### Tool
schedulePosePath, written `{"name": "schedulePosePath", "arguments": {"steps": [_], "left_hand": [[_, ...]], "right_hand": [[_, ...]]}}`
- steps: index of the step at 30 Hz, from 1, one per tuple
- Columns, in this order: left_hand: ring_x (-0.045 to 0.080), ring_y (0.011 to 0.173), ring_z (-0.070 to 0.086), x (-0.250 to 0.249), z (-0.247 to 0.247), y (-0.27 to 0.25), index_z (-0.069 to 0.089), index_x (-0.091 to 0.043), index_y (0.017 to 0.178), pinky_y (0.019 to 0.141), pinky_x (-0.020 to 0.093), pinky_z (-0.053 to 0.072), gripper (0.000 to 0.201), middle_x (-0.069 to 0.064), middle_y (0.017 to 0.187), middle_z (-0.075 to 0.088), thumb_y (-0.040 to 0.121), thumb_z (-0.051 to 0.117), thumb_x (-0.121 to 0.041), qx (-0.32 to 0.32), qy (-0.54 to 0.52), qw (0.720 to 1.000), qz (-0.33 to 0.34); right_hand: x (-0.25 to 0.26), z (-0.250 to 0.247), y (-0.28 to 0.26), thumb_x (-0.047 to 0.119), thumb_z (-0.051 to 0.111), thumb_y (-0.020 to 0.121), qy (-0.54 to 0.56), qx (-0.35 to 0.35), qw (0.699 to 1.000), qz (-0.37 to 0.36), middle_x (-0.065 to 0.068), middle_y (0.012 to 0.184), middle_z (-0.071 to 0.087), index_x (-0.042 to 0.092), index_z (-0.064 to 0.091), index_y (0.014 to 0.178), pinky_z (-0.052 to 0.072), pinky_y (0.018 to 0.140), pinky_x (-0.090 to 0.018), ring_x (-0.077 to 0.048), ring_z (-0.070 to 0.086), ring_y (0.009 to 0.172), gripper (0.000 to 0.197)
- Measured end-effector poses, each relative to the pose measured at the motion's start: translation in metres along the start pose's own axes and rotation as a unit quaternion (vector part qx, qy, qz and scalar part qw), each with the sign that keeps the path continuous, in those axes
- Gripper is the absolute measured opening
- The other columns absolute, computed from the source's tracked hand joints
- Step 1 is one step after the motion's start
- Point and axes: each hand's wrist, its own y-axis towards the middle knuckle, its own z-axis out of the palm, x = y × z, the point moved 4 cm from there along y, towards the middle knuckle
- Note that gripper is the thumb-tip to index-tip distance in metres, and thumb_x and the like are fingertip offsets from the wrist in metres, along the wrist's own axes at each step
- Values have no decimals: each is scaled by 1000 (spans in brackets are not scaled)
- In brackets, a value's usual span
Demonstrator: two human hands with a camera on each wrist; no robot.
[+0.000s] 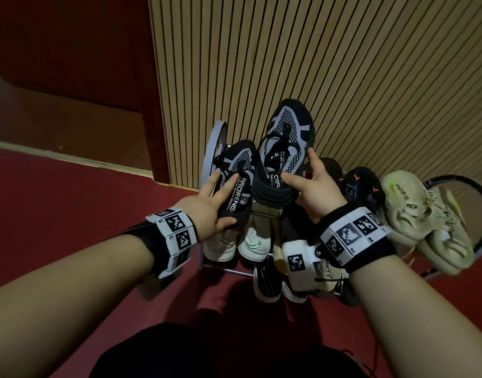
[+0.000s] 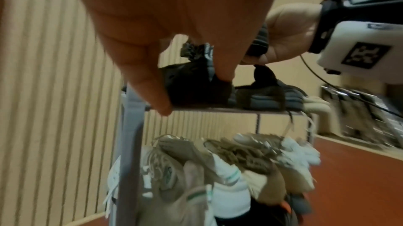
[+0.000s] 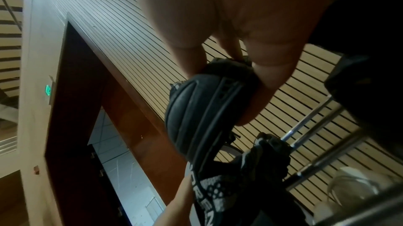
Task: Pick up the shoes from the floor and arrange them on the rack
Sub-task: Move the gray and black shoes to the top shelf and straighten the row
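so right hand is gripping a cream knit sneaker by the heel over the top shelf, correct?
No. The right hand grips a black-and-grey mesh sneaker, not a cream one; the head view shows it. The heel grip over the top shelf holds.

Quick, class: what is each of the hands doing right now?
Left hand: fingers straight, thumb under the heel of the left black-grey shoe.
Right hand: grips the right black-grey shoe.

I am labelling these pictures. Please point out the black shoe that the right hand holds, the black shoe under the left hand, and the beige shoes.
right black shoe (image 1: 290, 126), head view, grey toe mesh.
left black shoe (image 1: 241, 159), head view, toe part.
beige shoes (image 1: 409, 205), head view, knit upper.
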Motion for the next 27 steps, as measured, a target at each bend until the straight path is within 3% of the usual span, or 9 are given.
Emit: {"name": "schedulePosePath", "arguments": {"steps": [4,8,12,16,18,22,27], "left_hand": [[28,114,56,11,4,6,-13,-39,145,89,33,49,75,3,152,-31,93,40,-49,38,24,996,83],[23,122,50,15,5,15,-3,-33,149,83,28,43,72,-3,153,-30,91,31,-60,97,50,989,97],[24,128,44,11,6,22,-11,-32,148,87,34,46,78,0,153,-30,90,30,-63,109,87,985,104],[24,127,45,11,6,26,-22,-35,144,87,36,49,78,-1,150,-35,91,29,-62,134,49,987,70],[26,129,44,10,5,27,-25,-35,142,89,38,49,79,-1,150,-35,91,30,-61,135,56,988,57],[25,143,19,8,2,32,-28,-34,141,106,42,39,83,0,154,-27,92,35,-56,104,53,993,32],[27,135,35,7,-3,23,-25,-35,143,99,34,43,92,3,158,-4,89,48,-51,33,33,998,43]], "right_hand": [[-12,6,-6,-2,62,84,5,-33,999,12,-7,140,45,22,13,150,40,106,-47,-24,50,124,85],[-20,-9,-15,-1,60,85,10,-85,996,24,-3,132,51,21,15,150,41,105,-44,-22,51,122,82],[-30,-25,-27,4,66,82,3,-124,991,47,-5,137,52,27,20,149,40,106,-49,-24,54,121,84],[-35,-15,-38,2,64,83,7,-109,991,75,-3,137,51,28,22,148,41,105,-46,-24,53,120,82],[-38,-3,-41,1,62,85,-20,-85,992,91,-2,136,50,26,21,148,42,104,-43,-23,52,121,80],[-44,9,-32,12,63,88,-169,-86,977,95,0,138,46,23,23,148,41,104,-35,-20,48,125,73],[-53,18,-7,28,49,95,-263,-84,957,92,-5,150,33,25,14,150,39,106,-38,-26,46,126,66]]}}
